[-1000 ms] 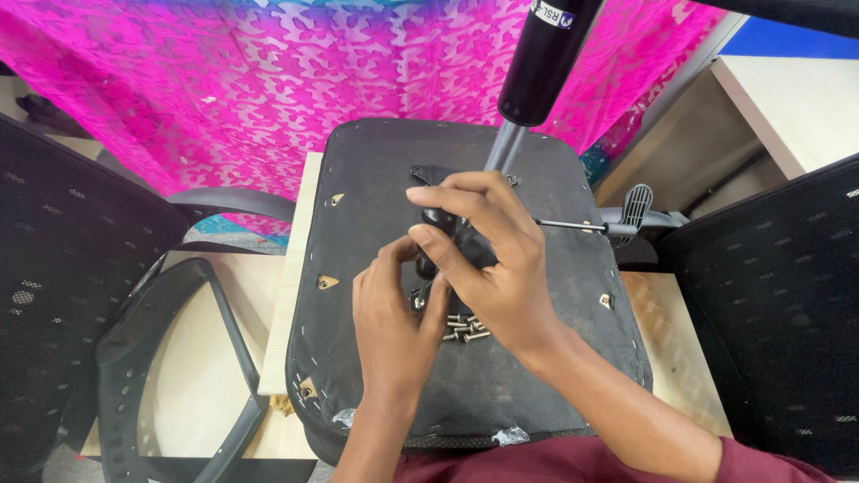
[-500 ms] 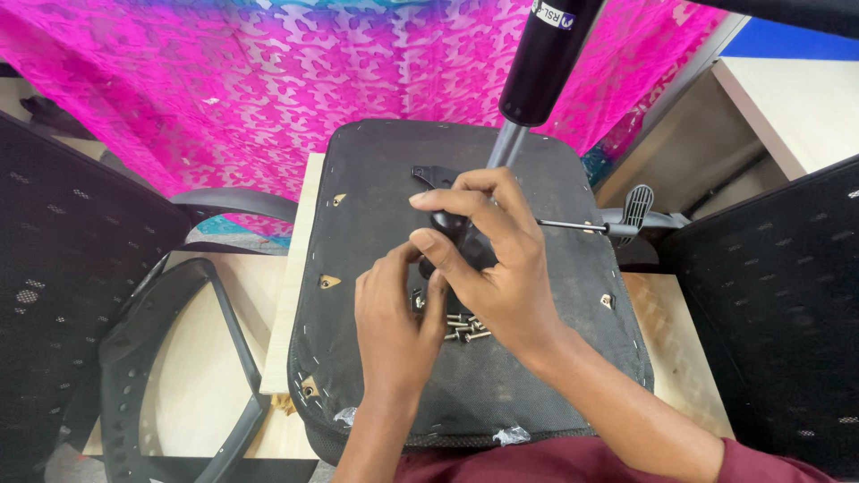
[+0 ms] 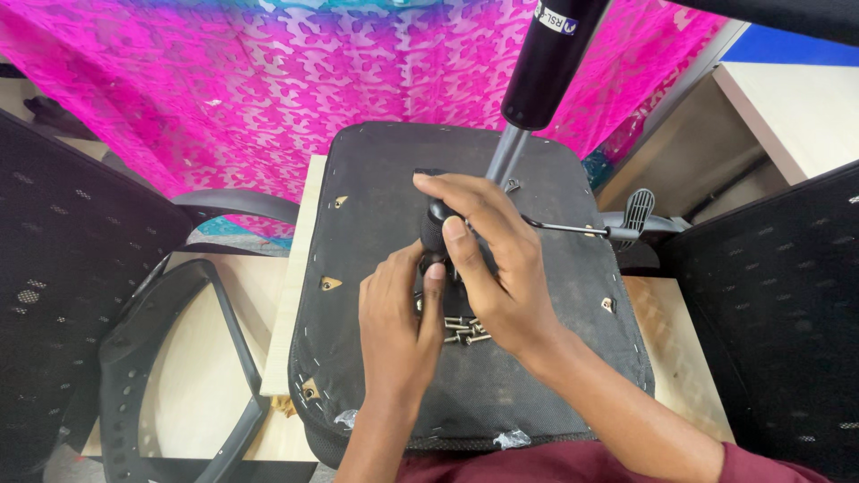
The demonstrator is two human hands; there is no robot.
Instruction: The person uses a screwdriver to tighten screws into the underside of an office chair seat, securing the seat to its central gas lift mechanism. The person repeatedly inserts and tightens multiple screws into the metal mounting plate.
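Hands barely moved | right hand [image 3: 501,268] wraps tool grip [image 3: 436,231], axis 12–6 | left hand [image 3: 398,326] fingertips pinch beneath, contents unclear | screws [image 3: 463,331] on seat [image 3: 376,376], 6 o'clock of grip, left nearer

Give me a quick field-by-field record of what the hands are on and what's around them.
Surface: upturned black chair seat, underside up, lying on a wooden table
Right hand: wrapped over a black tool handle at the seat's middle
Left hand: fingertips at the spot under the handle
Loose parts: small pile of screws between the hands
Upright part: gas-lift cylinder rising from the seat
Side lever: sticking out on the right
Backdrop: pink patterned cloth
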